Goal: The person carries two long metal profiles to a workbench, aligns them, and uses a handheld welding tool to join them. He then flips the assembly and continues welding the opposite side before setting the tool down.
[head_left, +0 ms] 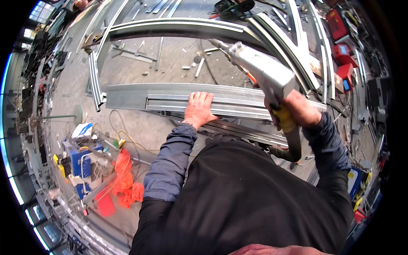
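Note:
My left hand (pixel 199 110) lies with fingers stretched over the long grey metal profiles (pixel 140 91) in front of my body, its thumb out along the near edge. My right hand (pixel 302 109) is wrapped round the yellow grip of a silver welding gun (pixel 264 68). The gun is held above the right part of the profiles, its narrow nozzle pointing away and to the left. A thick dark hose (pixel 293 144) bends down from the grip. Darker metal bars (pixel 246 131) lie on the near side, partly hidden by my black apron (pixel 255 182).
Beyond the profiles a metal frame beam (pixel 178 29) spans across, with long profiles (pixel 284 53) at right. Offcuts (pixel 199 67) litter the floor. Left are blue boxes (pixel 80 163), orange cloth (pixel 124 176) and a yellowish cable (pixel 129 140). Red machines (pixel 343 54) stand far right.

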Tool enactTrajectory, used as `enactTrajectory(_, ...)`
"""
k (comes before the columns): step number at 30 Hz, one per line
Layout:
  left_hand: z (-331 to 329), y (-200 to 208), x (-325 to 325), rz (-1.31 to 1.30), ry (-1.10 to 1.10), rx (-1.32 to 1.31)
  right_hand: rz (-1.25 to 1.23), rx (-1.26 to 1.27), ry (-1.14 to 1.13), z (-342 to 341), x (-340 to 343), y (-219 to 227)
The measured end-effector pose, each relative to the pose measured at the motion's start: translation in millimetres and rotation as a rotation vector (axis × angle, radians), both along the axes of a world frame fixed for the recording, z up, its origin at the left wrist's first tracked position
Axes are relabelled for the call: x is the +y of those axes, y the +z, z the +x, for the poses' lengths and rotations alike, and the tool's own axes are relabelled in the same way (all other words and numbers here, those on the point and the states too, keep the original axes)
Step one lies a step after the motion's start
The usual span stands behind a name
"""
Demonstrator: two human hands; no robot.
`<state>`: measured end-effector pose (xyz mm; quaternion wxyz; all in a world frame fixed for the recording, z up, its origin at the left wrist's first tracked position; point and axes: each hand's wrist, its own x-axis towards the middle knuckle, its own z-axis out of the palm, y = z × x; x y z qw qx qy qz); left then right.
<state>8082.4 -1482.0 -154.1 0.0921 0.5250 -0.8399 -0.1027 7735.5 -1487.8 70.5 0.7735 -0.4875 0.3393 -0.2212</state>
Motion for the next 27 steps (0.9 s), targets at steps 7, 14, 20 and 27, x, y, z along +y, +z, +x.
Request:
enactTrajectory(7, 30, -4, -7, 0.098, -0.066, 0.147, -0.024, 0.241, -0.029, 5, 101, -27)
enactTrajectory(14, 38, 6, 9, 0.053, 0.047, 0.154, 0.028, 0.364, -0.019, 40, 148, -50)
enactTrajectory(20, 47, -6, 5, 0.018, 0.064, 0.250, 0.046, 0.445, 0.035, 64, 143, -54)
enactTrajectory(27, 45, 2, 6, 0.125, 0.118, 0.230, 0.060, 0.511, 0.117, 71, 133, -74)
